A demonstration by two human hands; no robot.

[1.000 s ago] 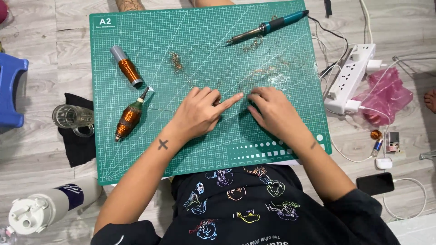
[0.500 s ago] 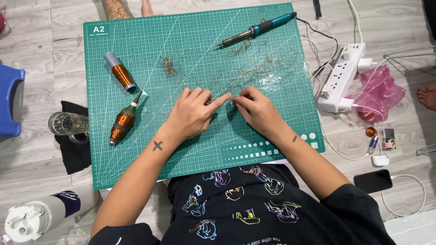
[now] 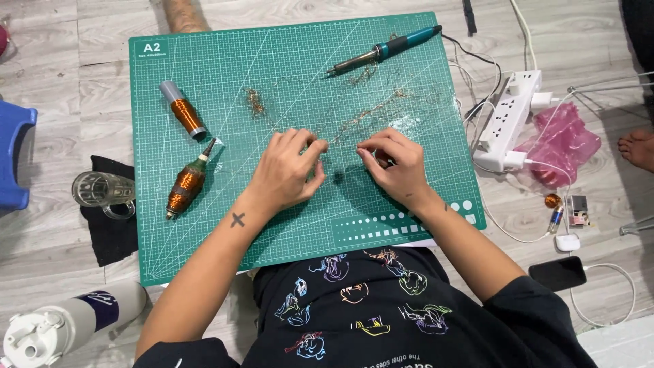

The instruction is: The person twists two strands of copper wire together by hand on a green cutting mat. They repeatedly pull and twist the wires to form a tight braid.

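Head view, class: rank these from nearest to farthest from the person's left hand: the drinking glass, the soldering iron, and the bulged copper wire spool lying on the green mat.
1. Bulged copper wire spool: just left of the left hand, on the mat.
2. Soldering iron: up and right, near the mat's top edge.
3. Drinking glass: far left, off the mat, on a black cloth.

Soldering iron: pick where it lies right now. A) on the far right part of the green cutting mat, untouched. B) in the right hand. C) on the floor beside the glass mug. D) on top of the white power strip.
A: the soldering iron rests on the cutting mat near its far right corner, while the left hand and right hand pinch thin wire nearer the person.
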